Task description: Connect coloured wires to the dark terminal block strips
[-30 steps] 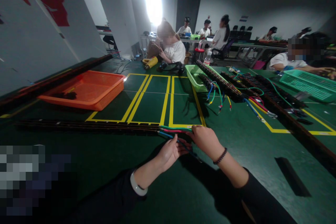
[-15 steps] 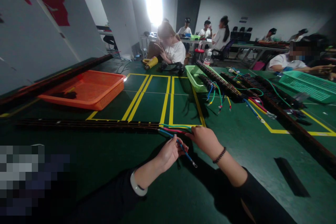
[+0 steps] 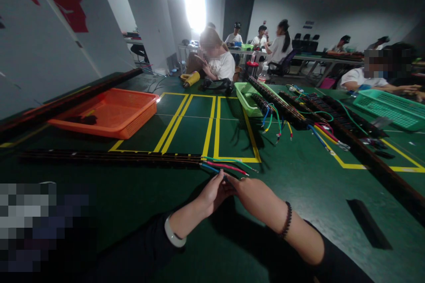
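A long black cable chain (image 3: 133,157) lies across the table in front of me. Blue, red and green wires come out of its right end. My left hand (image 3: 214,195) pinches the blue wire (image 3: 210,168) between thumb and fingers. Close against it, my right hand (image 3: 257,196) has its fingers closed at the same blue wire, whose lug end is hidden behind the hands. Just above my hands, the red wire (image 3: 229,167) and the green wire (image 3: 230,160) stick out loose to the right.
An orange basket (image 3: 139,117) stands at the left, beside another long chain (image 3: 76,97). Green baskets (image 3: 244,97) and more chains with wires (image 3: 282,104) lie at the right. A black strip (image 3: 369,223) rests at the near right. Several people sit or stand beyond.
My right hand has let go of the green and red wires and moved down to the blue wire by my left hand. My left hand has stayed put.
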A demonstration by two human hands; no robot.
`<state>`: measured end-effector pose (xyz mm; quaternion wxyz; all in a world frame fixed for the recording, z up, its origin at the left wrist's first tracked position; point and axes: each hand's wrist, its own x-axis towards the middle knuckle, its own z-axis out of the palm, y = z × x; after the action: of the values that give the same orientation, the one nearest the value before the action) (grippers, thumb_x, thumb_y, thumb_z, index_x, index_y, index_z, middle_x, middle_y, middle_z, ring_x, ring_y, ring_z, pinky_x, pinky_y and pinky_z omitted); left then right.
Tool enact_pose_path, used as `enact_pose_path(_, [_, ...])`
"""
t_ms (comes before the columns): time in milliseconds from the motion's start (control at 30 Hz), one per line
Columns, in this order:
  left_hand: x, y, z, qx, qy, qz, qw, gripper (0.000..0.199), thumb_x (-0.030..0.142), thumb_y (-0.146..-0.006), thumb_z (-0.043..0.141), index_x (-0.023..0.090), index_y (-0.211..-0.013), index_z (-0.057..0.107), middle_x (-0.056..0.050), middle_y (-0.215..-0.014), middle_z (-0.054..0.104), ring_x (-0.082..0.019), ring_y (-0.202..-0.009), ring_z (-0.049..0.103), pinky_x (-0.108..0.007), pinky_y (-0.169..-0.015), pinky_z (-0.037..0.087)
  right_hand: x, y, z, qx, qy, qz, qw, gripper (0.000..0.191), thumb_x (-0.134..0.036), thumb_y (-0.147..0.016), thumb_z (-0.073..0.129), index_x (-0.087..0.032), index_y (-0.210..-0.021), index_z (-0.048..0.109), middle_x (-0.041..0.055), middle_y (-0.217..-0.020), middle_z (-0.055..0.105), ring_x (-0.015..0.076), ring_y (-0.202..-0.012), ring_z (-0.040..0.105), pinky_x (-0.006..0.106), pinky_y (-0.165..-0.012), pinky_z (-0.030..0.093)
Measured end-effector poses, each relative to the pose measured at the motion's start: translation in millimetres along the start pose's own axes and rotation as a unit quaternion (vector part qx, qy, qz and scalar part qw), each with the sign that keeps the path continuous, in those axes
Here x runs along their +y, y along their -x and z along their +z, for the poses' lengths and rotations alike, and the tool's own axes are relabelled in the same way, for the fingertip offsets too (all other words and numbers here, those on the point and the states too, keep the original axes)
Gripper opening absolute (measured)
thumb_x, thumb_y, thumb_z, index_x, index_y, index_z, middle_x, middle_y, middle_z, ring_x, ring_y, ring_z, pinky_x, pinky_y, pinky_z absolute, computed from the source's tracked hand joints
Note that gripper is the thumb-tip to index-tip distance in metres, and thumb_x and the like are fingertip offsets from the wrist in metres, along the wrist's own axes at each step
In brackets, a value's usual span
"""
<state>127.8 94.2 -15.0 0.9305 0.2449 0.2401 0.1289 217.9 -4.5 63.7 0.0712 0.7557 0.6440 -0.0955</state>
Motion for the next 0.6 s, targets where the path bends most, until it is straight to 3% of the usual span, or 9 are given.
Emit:
enact_pose_path(167, [-0.9, -1.3, -3.3, -0.022, -0.043, -0.02, 0.999, 0.03, 0.044, -0.081, 0.058, 0.014, -0.085, 0.059, -0.007, -0.08, 0.067, -0.02, -0.077, 0.064, -0.036, -0.08, 0.047, 9.9, -0.7, -11.0, 0.02, 0.009, 0.02, 1.0, 0.038, -0.005, -0.083, 0.041, -0.018, -0.112, 0.061, 0.0109, -0.094, 0.067, 0.0203, -0.08, 0.066, 0.027, -0.069, 0.05])
enact_pose_path(333, [-4.3, 4.1, -3.6, -0.068, -0.146, -0.039, 0.986, 0.024, 0.036, -0.085, 0.05, 0.013, -0.08, 0.057, -0.009, -0.073, 0.066, -0.023, -0.069, 0.065, -0.039, -0.073, 0.047, 21.9, -9.4, -5.6, 0.03, 0.006, 0.027, 0.999, 0.033, -0.011, -0.087, 0.041, -0.025, -0.104, 0.065, 0.008, -0.092, 0.068, 0.0226, -0.08, 0.066, 0.031, -0.068, 0.05])
enact_pose_path(600, [-1.4, 6.7, 0.3, -0.086, -0.148, -0.036, 0.985, 0.014, 0.025, -0.078, 0.059, 0.013, -0.085, 0.056, -0.007, -0.076, 0.063, -0.016, -0.066, 0.06, -0.03, -0.067, 0.044, 30.7, -16.8, 6.3, -0.013, -0.04, 0.012, 0.999, 0.034, -0.009, -0.086, 0.042, -0.024, -0.102, 0.067, 0.0062, -0.092, 0.07, 0.0207, -0.084, 0.066, 0.027, -0.068, 0.048])
